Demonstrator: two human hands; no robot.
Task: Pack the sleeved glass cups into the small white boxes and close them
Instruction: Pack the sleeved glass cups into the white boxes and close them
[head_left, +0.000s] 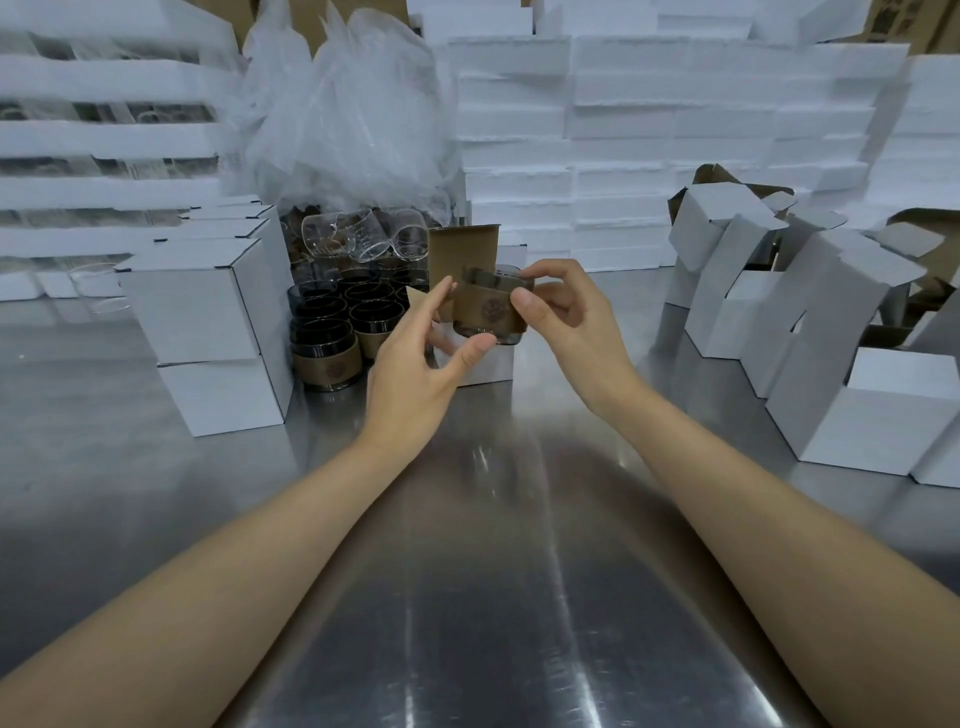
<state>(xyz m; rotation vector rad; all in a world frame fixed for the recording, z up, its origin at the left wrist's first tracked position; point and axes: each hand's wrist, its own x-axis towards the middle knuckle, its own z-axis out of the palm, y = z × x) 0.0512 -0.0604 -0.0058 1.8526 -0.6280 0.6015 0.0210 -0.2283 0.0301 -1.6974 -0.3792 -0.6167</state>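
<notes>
A dark glass cup (488, 306) with a brown paper sleeve hangs between both my hands, just above a small white box (488, 366) whose brown-lined lid flap (462, 254) stands up behind it. My right hand (566, 322) pinches the cup's right side at the rim. My left hand (421, 364) touches the cup with thumb at its base and fingers at its left side. Several more sleeved cups (337, 332) stand in a cluster to the left. Closed white boxes (208, 317) are stacked at the left.
Open white boxes (810, 332) with raised flaps crowd the right side of the steel table (493, 571). Clear glass cups (358, 234) and plastic bags (343, 114) lie behind the sleeved cups. White foam blocks (649, 130) wall off the back.
</notes>
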